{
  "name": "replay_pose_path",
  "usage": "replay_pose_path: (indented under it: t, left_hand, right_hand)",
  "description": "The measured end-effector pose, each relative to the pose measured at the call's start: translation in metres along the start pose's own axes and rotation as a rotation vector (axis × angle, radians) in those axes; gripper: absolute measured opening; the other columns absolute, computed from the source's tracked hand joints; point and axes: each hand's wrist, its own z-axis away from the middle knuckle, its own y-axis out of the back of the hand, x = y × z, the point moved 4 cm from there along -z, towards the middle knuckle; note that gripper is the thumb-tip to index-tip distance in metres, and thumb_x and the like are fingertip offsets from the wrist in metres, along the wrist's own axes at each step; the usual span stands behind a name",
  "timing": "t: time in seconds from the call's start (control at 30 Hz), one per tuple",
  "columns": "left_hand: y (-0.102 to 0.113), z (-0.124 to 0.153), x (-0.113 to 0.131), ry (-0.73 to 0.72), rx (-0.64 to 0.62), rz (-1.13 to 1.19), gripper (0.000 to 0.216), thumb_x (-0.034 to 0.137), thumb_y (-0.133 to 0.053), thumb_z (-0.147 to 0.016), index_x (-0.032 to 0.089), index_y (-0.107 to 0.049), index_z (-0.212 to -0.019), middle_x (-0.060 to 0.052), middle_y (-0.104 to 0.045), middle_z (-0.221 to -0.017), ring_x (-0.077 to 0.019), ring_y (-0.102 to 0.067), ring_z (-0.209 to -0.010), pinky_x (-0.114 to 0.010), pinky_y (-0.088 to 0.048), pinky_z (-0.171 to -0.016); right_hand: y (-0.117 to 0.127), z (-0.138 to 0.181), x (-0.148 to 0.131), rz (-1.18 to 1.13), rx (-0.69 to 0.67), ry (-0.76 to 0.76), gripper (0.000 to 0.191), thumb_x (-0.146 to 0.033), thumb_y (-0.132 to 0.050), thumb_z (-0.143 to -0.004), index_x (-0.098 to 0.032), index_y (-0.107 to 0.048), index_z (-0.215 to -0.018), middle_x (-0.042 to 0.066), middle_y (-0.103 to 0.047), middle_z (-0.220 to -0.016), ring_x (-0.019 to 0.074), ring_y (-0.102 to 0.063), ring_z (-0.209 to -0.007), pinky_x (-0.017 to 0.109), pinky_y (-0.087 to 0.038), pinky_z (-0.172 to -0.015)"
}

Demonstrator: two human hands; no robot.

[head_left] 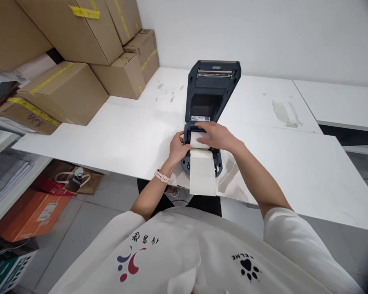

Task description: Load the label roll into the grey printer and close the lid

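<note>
A dark blue-grey label printer (pixel 186 168) stands on the white table with its lid (pixel 216 87) raised. In its bay sits a white label roll (pixel 198 136), and a strip of blank labels (pixel 203 173) runs out over the front and hangs past the table edge. My left hand (pixel 178 148) is curled round the printer's left side, its thumb close to the roll's left end. Over the roll lies my right hand (pixel 216 135), coming in from the right, thumb and fingers spread. Its fingertips reach the roll and the bay's back edge; part of the roll is hidden beneath it.
Cardboard boxes (pixel 64 92) with yellow tape are stacked on the table's left side. The white table (pixel 135 134) runs along a wall and bears stains. A shelf with papers (pixel 6 175) stands at the lower left, near an orange box (pixel 33 214) on the floor.
</note>
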Motion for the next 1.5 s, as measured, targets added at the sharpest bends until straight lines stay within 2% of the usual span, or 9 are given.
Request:
replay_pose_path:
  t: [0.1,0.27,0.43,0.6,0.77,0.9,1.07,1.3,1.5]
  left_hand:
    - [-0.003,-0.002,-0.003,0.048,-0.009,0.033,0.066,0.009,-0.065,-0.065,0.02,-0.06,-0.13,0.001,-0.051,-0.082,-0.0143,-0.049,-0.07,-0.028,-0.036,-0.064]
    - [-0.004,-0.001,-0.004,0.061,-0.01,0.058,0.067,0.01,-0.064,-0.065,0.021,-0.059,-0.131,0.002,-0.05,-0.081,-0.0136,-0.048,-0.068,-0.028,-0.036,-0.063]
    - [-0.003,0.0,-0.005,0.04,-0.011,0.083,0.066,0.01,-0.063,-0.066,0.02,-0.058,-0.132,0.001,-0.049,-0.082,-0.0142,-0.048,-0.069,-0.028,-0.036,-0.062]
    - [-0.005,-0.002,-0.007,0.047,-0.014,0.124,0.067,0.012,-0.063,-0.066,0.02,-0.058,-0.133,0.003,-0.044,-0.079,-0.0136,-0.046,-0.068,-0.028,-0.037,-0.063]
    - [-0.005,-0.001,-0.004,0.06,0.003,0.144,0.068,0.01,-0.062,-0.065,0.019,-0.059,-0.132,0.004,-0.045,-0.078,-0.0134,-0.048,-0.069,-0.029,-0.039,-0.067]
    - [-0.005,-0.001,-0.003,0.054,0.005,0.13,0.069,0.011,-0.061,-0.064,0.019,-0.059,-0.133,0.004,-0.047,-0.078,-0.0141,-0.049,-0.069,-0.029,-0.039,-0.066]
    - [-0.004,0.001,0.0,0.058,0.002,0.14,0.069,0.01,-0.061,-0.064,0.018,-0.059,-0.133,0.003,-0.047,-0.077,-0.0139,-0.048,-0.069,-0.029,-0.04,-0.067]
    - [-0.004,0.003,0.003,0.061,-0.001,0.165,0.067,0.011,-0.061,-0.065,0.018,-0.059,-0.131,0.004,-0.044,-0.073,-0.0146,-0.048,-0.068,-0.03,-0.04,-0.067]
    - [-0.005,0.002,0.0,0.055,0.01,0.17,0.067,0.011,-0.06,-0.065,0.02,-0.059,-0.132,0.004,-0.043,-0.074,-0.0144,-0.046,-0.068,-0.03,-0.039,-0.068]
  right_hand:
    - [-0.021,-0.018,0.009,0.117,-0.253,-0.073,0.09,-0.041,-0.074,-0.082,-0.018,-0.035,-0.16,0.022,-0.061,-0.146,0.0459,-0.06,-0.13,0.059,-0.048,-0.106]
    - [-0.015,-0.023,0.009,0.017,-0.274,-0.01,0.103,-0.037,-0.082,-0.071,-0.018,-0.035,-0.16,0.02,-0.057,-0.152,0.0444,-0.057,-0.135,0.058,-0.048,-0.109]
    - [0.045,0.022,0.019,-0.384,-0.063,0.157,0.091,-0.041,-0.089,-0.061,-0.031,-0.057,-0.146,0.005,-0.062,-0.148,0.0389,-0.059,-0.134,0.056,-0.047,-0.115]
    - [0.072,0.062,0.087,-0.582,0.259,-0.012,0.082,-0.04,-0.093,-0.059,-0.031,-0.066,-0.136,0.006,-0.069,-0.136,0.0354,-0.065,-0.124,0.047,-0.055,-0.103]
    - [0.021,0.058,0.171,-0.813,0.467,-0.282,0.088,-0.036,-0.092,-0.05,-0.02,-0.063,-0.132,0.014,-0.072,-0.128,0.035,-0.069,-0.116,0.047,-0.059,-0.095]
    - [-0.02,0.043,0.199,-0.836,0.536,-0.365,0.085,-0.036,-0.086,-0.049,-0.015,-0.061,-0.128,0.018,-0.069,-0.132,0.0339,-0.065,-0.125,0.047,-0.054,-0.105]
    - [-0.043,0.051,0.198,-0.976,0.484,-0.377,0.095,-0.035,-0.088,-0.051,-0.015,-0.056,-0.138,0.02,-0.063,-0.144,0.0349,-0.06,-0.134,0.049,-0.051,-0.111]
    - [-0.056,0.135,0.187,-1.062,0.417,-0.375,0.064,-0.038,-0.087,-0.068,-0.031,-0.067,-0.129,0.01,-0.062,-0.151,0.0321,-0.052,-0.146,0.056,-0.037,-0.125]
    - [-0.068,0.143,0.155,-1.004,0.129,-0.387,0.049,-0.053,-0.086,-0.073,-0.026,-0.074,-0.112,0.01,-0.073,-0.129,0.0314,-0.07,-0.112,0.052,-0.057,-0.099]
